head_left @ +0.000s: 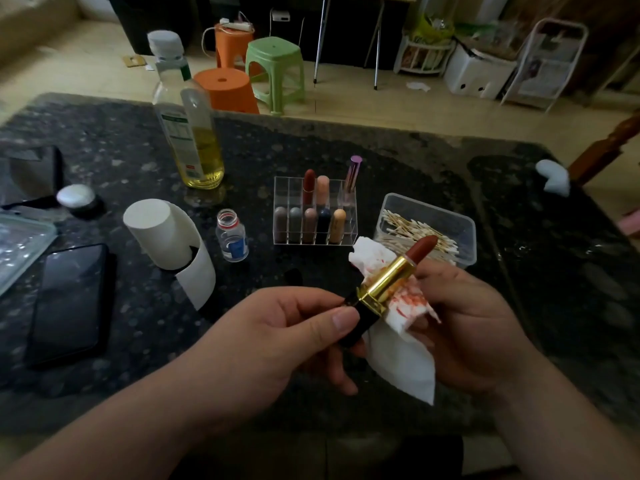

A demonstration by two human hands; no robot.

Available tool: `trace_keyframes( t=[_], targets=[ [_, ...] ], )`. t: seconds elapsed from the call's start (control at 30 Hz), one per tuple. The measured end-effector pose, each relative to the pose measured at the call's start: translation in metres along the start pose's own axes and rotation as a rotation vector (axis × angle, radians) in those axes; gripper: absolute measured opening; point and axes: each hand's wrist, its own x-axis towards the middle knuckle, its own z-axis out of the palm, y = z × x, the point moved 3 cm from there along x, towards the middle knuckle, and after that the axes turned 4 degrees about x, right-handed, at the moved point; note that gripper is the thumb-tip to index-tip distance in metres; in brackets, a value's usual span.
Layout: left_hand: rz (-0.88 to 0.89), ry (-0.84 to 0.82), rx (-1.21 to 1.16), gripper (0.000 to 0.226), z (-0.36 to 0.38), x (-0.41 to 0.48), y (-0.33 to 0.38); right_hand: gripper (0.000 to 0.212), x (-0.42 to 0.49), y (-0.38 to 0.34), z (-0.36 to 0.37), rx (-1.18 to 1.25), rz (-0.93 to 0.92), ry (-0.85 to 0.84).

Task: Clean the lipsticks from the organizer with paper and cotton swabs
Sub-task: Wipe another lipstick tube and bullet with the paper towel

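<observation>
Left hand [277,334] pinches the black base of one open lipstick [388,282]; the right hand [474,323] curls its fingers [446,271] around red-stained paper [401,358] under the gold tube. Eight more stand in the organizer [281,188], so most work seems left.

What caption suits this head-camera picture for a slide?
Left hand holds a red lipstick; right hand presses stained paper to its tube, organizer behind.
</observation>
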Motion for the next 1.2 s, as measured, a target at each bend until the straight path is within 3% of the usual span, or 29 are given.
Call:
trace_keyframes(
  t=[0.13,0.37,0.47,0.6,0.7,0.77,0.83,0.9,1.0,1.13,1.2],
  targets=[
    [-0.008,0.007,-0.013,0.026,0.001,-0.001,0.002,0.025,0.000,0.000,-0.003,-0.023,-0.014,-0.135],
    [-0.081,0.011,0.115,0.010,-0.003,-0.001,0.005,0.031,-0.003,0.002,-0.003,-0.354,-0.112,0.001],
    [-0.042,0.065,0.194,0.017,-0.004,-0.004,0.009,0.034,-0.005,0.001,0.000,-0.395,-0.145,0.008],
    [0.043,0.213,0.480,0.035,-0.005,-0.007,0.013,0.035,-0.006,-0.001,0.001,-0.427,-0.170,-0.002],
    [-0.045,-0.061,0.253,0.020,0.000,-0.007,0.010,0.030,-0.008,-0.001,0.003,-0.419,-0.183,-0.052],
    [-0.075,-0.300,-0.047,0.029,0.004,-0.008,0.005,0.029,-0.009,-0.001,0.004,-0.416,-0.179,-0.068],
    [-0.084,-0.372,-0.131,0.035,0.004,-0.007,0.002,0.030,-0.011,-0.001,0.004,-0.429,-0.174,-0.075],
    [-0.049,-0.319,-0.032,0.033,0.000,-0.003,0.000,0.033,-0.012,-0.001,0.004,-0.433,-0.181,-0.068],
    [0.065,-0.141,0.338,0.024,-0.003,-0.003,0.007,0.037,-0.013,-0.002,0.000,-0.455,-0.211,0.011],
    [0.237,0.147,0.633,0.041,0.013,-0.013,0.021,0.029,-0.014,-0.007,0.000,-0.501,-0.266,0.064],
    [0.294,0.196,0.693,0.043,0.016,-0.015,0.022,0.026,-0.014,-0.009,0.002,-0.493,-0.279,0.063]
  ],
)
